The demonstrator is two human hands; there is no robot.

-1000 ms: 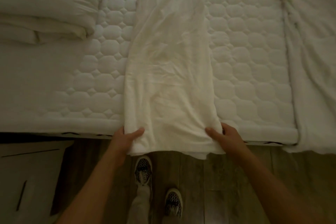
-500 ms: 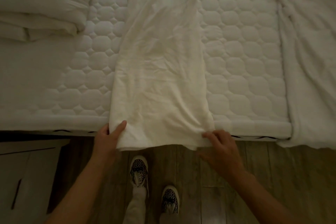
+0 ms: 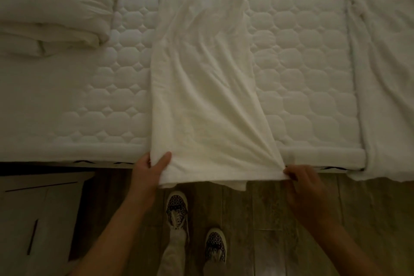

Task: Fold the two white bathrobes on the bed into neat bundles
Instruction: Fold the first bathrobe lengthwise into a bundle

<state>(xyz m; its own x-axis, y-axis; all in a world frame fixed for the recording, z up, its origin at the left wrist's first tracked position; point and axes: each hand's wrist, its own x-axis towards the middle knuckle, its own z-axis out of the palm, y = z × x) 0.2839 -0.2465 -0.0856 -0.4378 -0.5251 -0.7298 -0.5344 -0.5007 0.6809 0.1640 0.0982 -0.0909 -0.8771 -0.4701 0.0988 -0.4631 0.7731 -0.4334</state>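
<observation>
Bathrobe [image 3: 201, 78]: a long white strip lying up the middle of the bed, from the near edge to the far edge of the view. Its bottom end hangs a little over the near edge.
Left hand [image 3: 149, 168]: at the strip's near left corner. The thumb lies on top of the cloth and the fingers are tucked under it, pinching that corner.
Right hand [image 3: 302, 182]: at the near right corner. The fingertips are closed tight on a small bit of cloth, and wrinkles fan out from the pinch.
Bed [image 3: 302, 74]: quilted top. Bare quilt shows on both sides of the strip, so there is room to move there.
Folded pile [image 3: 51, 6]: white bedding by the far left corner, well apart from the strip.
Second white cloth [image 3: 385, 74]: spread along the right side of the bed, hanging over the near edge. I cannot tell if it is the other robe.
Floor [image 3: 268, 219]: dark wood, with two patterned shoes [image 3: 195, 226] just below the strip.
Cabinet [image 3: 33, 219]: pale, at the left, beside the bed's near edge.
</observation>
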